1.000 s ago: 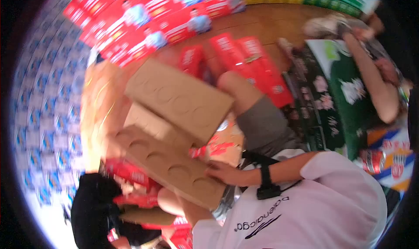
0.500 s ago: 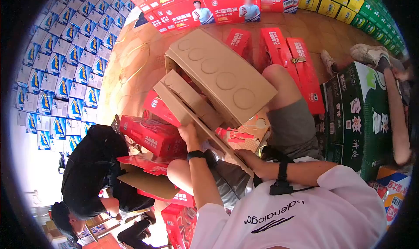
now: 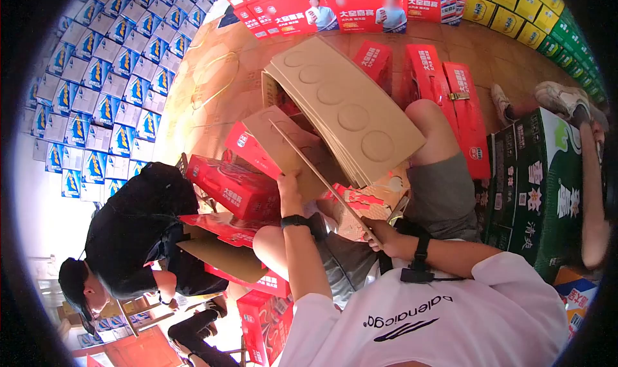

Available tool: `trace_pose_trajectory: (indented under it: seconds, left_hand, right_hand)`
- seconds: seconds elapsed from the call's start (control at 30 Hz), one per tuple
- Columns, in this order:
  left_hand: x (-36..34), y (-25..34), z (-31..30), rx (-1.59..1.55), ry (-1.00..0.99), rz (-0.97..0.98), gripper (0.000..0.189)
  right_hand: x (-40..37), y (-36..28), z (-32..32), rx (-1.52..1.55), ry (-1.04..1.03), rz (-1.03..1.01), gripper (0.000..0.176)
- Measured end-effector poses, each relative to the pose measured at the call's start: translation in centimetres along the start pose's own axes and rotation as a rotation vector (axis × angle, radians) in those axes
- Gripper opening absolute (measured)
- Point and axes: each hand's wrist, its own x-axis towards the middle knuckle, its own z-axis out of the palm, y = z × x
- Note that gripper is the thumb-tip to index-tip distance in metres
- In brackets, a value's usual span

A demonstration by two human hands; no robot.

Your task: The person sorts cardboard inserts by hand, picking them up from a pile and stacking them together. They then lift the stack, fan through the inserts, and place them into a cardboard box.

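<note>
My left hand [image 3: 290,185] grips a brown cardboard sheet [image 3: 275,140] at its left side, fingers closed on it. The sheet is tilted almost edge-on over my lap. At its lower right end, my right hand [image 3: 381,234] pinches the edge. Beyond it lies a stack of similar cardboard sheets [image 3: 347,100] with pressed round marks, next to my knee. Red printed cartons [image 3: 235,187] stand left of my left hand. An opened red carton [image 3: 222,230] with a brown inner flap is beside my left knee.
Blue-and-white cases [image 3: 96,109] are piled at the left, and red cases [image 3: 290,16] at the back. A dark green carton [image 3: 534,193] stands at the right beside another person's arm. A person in black [image 3: 141,225] bends over at the left. More red cartons [image 3: 444,103] lie ahead.
The held cardboard sheet has turned more edge-on and come away from the stack at its right end. My camera view has shifted slightly. The person in black has shifted.
</note>
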Motion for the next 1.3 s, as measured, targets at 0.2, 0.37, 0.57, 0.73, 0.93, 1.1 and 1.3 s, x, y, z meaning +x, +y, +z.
trace_pose_trajectory:
  seconds: [0.2,0.37,0.57,0.73,0.93,1.1,1.3]
  left_hand:
    - [1.6,-1.1,0.5,-0.059,-0.125,0.017,0.042]
    - [1.2,-0.2,1.1,0.069,-0.125,0.103,0.043]
    - [-1.1,1.6,-0.1,-0.153,-0.104,0.169,0.043]
    - [-4.1,4.4,-2.4,-0.293,-0.025,0.198,0.047]
    - [-6.4,6.7,-2.7,-0.389,0.138,0.475,0.047]
    - [-11.9,12.0,-5.9,-0.365,0.231,0.612,0.060]
    - [-23.1,14.1,-7.9,-0.162,0.194,0.569,0.067]
  right_hand:
    - [-0.5,-0.5,-0.2,0.045,-0.053,0.077,0.036]
    - [-0.4,-1.0,0.2,0.058,-0.028,0.158,0.039]
    - [-0.2,-0.9,0.3,0.067,-0.022,0.128,0.038]
    - [-0.2,-0.4,0.8,0.033,-0.048,0.069,0.039]
    - [2.5,1.3,0.0,-0.210,0.065,-0.118,0.042]
    - [2.0,0.6,0.5,-0.330,0.104,-0.150,0.050]
    - [5.5,2.3,-1.3,-0.582,0.109,-0.247,0.055]
